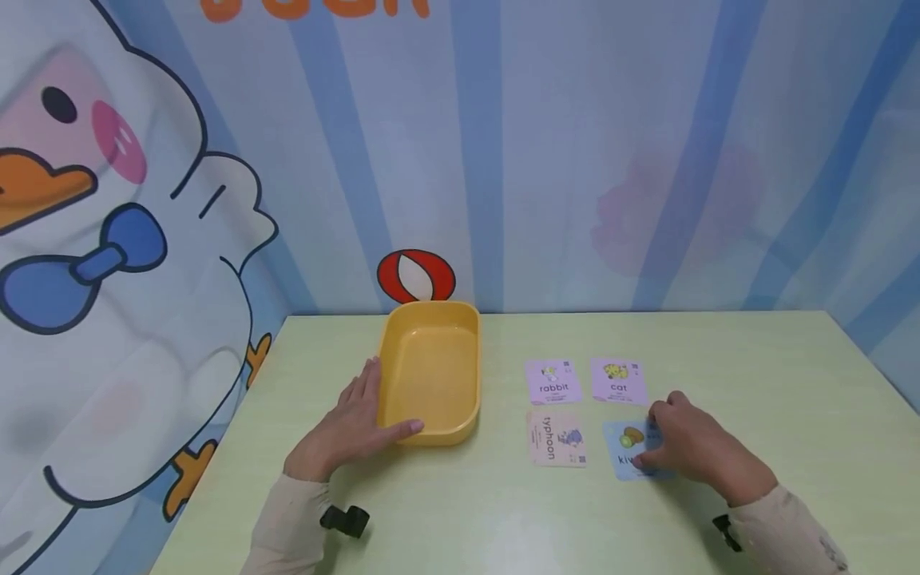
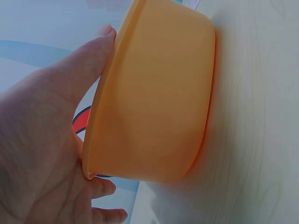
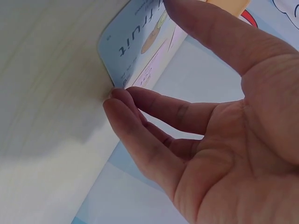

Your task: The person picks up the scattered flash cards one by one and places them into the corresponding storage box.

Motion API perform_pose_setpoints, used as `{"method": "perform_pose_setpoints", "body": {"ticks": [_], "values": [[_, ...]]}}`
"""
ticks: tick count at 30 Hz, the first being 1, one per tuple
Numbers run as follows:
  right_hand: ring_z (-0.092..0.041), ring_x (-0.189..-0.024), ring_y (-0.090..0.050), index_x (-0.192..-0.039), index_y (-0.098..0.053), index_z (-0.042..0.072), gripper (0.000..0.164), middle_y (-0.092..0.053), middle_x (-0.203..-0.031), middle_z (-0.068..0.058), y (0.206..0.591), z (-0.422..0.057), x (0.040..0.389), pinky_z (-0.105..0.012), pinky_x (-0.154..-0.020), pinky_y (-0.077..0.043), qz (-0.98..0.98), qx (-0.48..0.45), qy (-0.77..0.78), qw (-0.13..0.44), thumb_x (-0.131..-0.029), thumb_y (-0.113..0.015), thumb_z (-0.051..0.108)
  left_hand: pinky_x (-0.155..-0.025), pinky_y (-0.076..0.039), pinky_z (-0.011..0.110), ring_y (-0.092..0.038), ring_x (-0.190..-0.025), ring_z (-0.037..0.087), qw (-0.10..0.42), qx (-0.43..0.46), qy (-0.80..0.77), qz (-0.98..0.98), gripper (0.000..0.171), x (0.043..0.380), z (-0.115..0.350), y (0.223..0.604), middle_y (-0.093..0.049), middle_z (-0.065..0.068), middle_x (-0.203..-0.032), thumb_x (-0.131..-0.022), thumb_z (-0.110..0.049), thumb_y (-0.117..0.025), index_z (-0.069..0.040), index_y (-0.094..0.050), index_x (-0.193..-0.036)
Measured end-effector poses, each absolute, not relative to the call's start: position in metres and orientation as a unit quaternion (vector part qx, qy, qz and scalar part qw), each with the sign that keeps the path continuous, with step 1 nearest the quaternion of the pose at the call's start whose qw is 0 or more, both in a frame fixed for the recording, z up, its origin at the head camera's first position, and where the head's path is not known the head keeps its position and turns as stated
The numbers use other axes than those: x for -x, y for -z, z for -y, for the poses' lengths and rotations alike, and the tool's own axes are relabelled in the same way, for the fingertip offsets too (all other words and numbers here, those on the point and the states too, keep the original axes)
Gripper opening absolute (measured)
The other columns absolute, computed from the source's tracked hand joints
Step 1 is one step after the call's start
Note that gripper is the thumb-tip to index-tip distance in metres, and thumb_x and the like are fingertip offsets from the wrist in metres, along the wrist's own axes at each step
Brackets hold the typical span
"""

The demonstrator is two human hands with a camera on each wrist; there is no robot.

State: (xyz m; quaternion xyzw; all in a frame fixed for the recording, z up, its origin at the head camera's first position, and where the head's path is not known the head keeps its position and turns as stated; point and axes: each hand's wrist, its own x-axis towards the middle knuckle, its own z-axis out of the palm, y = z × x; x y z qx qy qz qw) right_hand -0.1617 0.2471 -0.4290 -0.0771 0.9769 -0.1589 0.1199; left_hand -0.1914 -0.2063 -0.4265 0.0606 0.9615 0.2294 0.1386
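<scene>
My left hand [image 1: 357, 427] rests against the left side of a yellow plastic basin [image 1: 477, 375], its fingers fairly straight along the rim and the thumb over the near corner. In the left wrist view, the thumb lies along the basin's rim [image 2: 105, 88]. My right hand [image 1: 693, 447] bends over a blue kiwifruit word card [image 1: 624, 461], thumb on its near edge and fingertips at the far right corner. The right wrist view shows the card [image 3: 133, 35] between thumb and fingertips, close to the tabletop. Part of its print is covered by the hand.
Left of the kiwifruit card lies a pink typhoon card [image 1: 557, 439], turned sideways. Behind them are purple rabbit [image 1: 553, 382] and cat [image 1: 619, 381] cards. The pale table [image 1: 503, 519] meets a blue striped backdrop [image 1: 546, 160] with a cartoon duck at left.
</scene>
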Motion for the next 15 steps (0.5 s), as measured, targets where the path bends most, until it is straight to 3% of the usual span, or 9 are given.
{"method": "perform_pose_setpoints", "body": {"ticks": [15], "values": [[-0.025, -0.080, -0.051, -0.113, -0.062, -0.012, 0.070, -0.050, -0.096, -0.015, 0.4278, -0.2424, 0.1602, -0.038, -0.070, -0.046, -0.980, 0.067, 0.138, 0.124, -0.070, -0.094, 0.034, -0.118, -0.023, 0.067, -0.006, -0.155, 0.043, 0.139, -0.060, -0.227, -0.962, 0.131, 0.1909, 0.2058, 0.4272, 0.003, 0.015, -0.171, -0.078, -0.084, -0.059, -0.010, 0.010, -0.162]]}}
